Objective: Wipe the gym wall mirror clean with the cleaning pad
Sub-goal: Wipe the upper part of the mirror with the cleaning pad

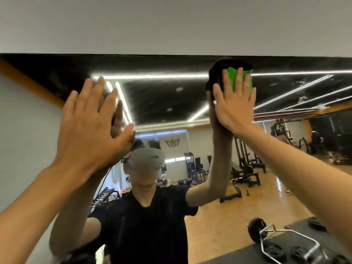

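- Both forearms are bare from wrist to the edge of view, with no watch, ring or glove on the left hand (89, 122) or the right hand (233, 103).
- The reflection shows a black short-sleeved T-shirt (146, 225) with a shallow V-shaped neck, its sleeves ending above the elbows.
- A smooth grey headset (145, 160) sits on the head, rounded, with a narrow dark slot across its front.
- A thin dark cable (105, 180) hangs from the headset's side.

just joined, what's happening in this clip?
A person is wiping a large gym wall mirror. The right hand presses a green and black cleaning pad flat against the glass close to the mirror's top edge. The left hand lies open, fingers spread, flat on the glass further left. Specks show on the glass to the right of the pad.
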`<action>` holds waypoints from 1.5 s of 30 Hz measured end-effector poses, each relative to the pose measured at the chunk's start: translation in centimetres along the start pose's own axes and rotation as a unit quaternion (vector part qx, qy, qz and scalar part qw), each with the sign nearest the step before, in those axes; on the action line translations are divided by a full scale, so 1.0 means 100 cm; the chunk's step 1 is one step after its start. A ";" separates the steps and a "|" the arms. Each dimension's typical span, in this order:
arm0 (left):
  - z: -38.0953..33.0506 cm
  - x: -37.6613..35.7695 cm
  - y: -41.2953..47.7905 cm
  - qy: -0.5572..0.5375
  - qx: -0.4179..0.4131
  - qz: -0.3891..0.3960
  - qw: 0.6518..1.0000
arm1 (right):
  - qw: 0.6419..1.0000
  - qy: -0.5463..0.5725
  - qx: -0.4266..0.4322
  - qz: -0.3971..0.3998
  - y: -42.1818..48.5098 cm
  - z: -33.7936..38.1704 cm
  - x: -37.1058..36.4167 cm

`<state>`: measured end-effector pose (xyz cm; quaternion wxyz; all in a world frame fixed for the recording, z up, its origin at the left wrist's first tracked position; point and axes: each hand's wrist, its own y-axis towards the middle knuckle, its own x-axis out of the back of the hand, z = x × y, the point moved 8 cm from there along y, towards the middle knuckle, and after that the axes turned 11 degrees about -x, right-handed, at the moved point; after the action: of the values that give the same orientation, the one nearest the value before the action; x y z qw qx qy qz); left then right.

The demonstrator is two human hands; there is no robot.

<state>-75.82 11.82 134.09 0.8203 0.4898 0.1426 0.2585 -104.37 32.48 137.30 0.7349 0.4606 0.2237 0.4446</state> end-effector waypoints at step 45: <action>-0.152 -0.084 0.083 0.077 -0.019 0.022 0.997 | 0.999 -0.007 0.035 -0.008 0.068 -0.005 0.010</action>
<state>-92.54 21.32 133.94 0.8101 0.4558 0.1894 0.3163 -107.30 34.78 143.12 0.7234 0.4872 0.2376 0.4277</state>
